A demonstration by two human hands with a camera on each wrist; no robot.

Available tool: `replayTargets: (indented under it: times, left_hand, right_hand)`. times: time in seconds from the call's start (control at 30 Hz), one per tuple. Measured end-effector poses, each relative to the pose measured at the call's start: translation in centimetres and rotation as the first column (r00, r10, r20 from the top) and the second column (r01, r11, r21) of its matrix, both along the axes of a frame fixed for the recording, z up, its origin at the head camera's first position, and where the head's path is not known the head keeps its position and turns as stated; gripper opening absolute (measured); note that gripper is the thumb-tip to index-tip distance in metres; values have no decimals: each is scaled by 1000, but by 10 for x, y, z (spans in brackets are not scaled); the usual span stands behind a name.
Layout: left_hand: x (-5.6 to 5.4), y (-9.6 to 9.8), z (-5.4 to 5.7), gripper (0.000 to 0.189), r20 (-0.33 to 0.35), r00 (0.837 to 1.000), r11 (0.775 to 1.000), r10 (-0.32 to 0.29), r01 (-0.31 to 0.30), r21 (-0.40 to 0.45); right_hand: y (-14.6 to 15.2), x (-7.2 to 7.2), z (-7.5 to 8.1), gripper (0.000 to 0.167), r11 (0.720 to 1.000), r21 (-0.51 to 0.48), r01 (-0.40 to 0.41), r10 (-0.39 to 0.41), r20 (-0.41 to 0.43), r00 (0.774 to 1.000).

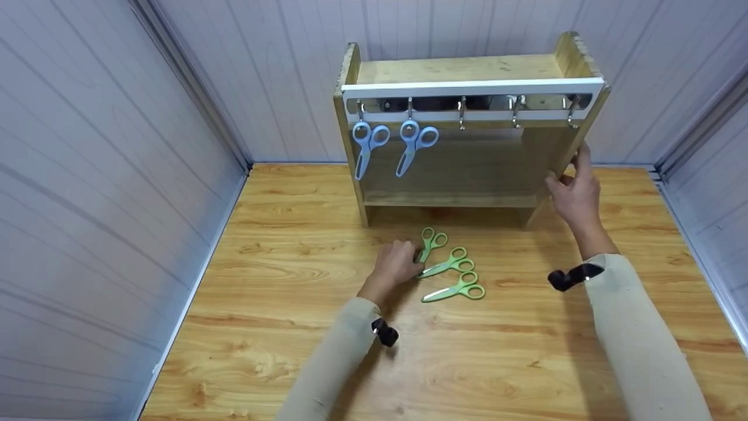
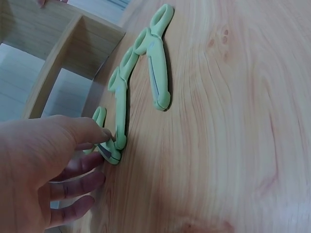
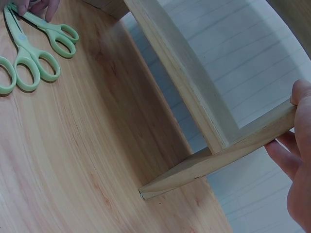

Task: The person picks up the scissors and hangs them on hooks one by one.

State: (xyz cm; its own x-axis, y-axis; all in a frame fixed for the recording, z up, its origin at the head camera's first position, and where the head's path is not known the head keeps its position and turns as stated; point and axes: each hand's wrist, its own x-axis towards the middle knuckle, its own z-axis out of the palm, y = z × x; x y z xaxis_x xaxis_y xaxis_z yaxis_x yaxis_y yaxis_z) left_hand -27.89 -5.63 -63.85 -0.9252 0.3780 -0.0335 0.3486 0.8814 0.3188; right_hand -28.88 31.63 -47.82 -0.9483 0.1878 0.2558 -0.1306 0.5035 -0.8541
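Observation:
Three pairs of green scissors lie on the wooden floor: a near pair (image 1: 453,290), a middle pair (image 1: 449,264) and a far pair (image 1: 430,242). My left hand (image 1: 397,263) pinches the far pair by its blade end, thumb on top, beside the middle pair's tip. In the left wrist view the blade of the far scissors (image 2: 110,152) shows at the thumb and forefinger. My right hand (image 1: 577,190) grips the right side panel of a wooden shelf (image 1: 447,200), thumb in front and fingers behind.
A white-edged hook rail (image 1: 473,89) runs across the shelf's upper front. Two blue scissors hang from its left hooks, an outer pair (image 1: 363,143) and an inner pair (image 1: 410,140). Three hooks to their right bear nothing. Panelled walls (image 1: 117,204) stand left, right and behind.

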Motion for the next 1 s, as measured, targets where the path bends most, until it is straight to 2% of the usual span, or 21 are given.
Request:
replayTargets:
  times: [0.1, 0.17, 0.3, 0.4, 0.6, 0.8, 1.0]
  left_hand:
    - [2, 2, 1, 24, 13, 999, 999, 30, -30, 18]
    - [5, 4, 6, 22, 24, 998, 998, 52, -53, 27]
    - [8, 7, 10, 11, 49, 994, 994, 101, -103, 24]
    - [9, 8, 12, 18, 71, 990, 992, 121, -123, 34]
    - [7, 7, 9, 25, 90, 989, 987, 120, -129, 96]
    - [8, 5, 9, 36, 87, 989, 987, 119, -127, 97]
    - [8, 5, 7, 35, 94, 988, 987, 125, -133, 90]
  right_hand:
    - [1, 0, -1, 89, 1000, -2, 1, -1, 14, 1000]
    - [1, 0, -1, 89, 1000, -6, -2, 2, 19, 1000]
    - [2, -1, -2, 89, 1000, -12, -10, 10, 16, 1000]
    - [2, 0, -2, 89, 1000, -8, -4, 4, 12, 1000]
    - [1, 2, -1, 89, 1000, -1, 13, -13, 5, 1000]
    - [0, 1, 0, 89, 1000, -2, 14, -14, 9, 1000]
    - [2, -1, -1, 89, 1000, -11, -2, 3, 14, 1000]
